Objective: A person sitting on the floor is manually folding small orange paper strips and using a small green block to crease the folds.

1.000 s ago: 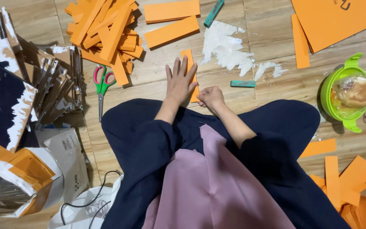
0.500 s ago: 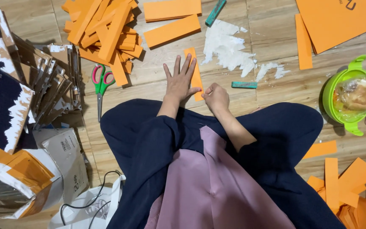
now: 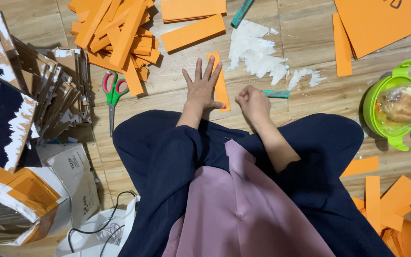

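Observation:
My left hand (image 3: 201, 86) lies flat on the wooden floor with fingers spread, pressing down on an orange paper strip (image 3: 220, 90). My right hand (image 3: 251, 102) is curled into a fist just right of that strip, near its lower end; whether it holds anything is hidden. A small teal cutter (image 3: 276, 93) lies on the floor right beside my right hand. I sit cross-legged in dark trousers and a pink top.
A pile of orange strips (image 3: 115, 33) lies at the top left, with red-and-green scissors (image 3: 112, 93) below it. White paper scraps (image 3: 255, 52), large orange sheets (image 3: 381, 24), a green lidded bowl (image 3: 393, 107), stacked cardboard (image 3: 48, 85) and more orange pieces (image 3: 386, 202) surround me.
My left hand has slid slightly down along the strip with fingers spread wider. My right fist stays close beside it.

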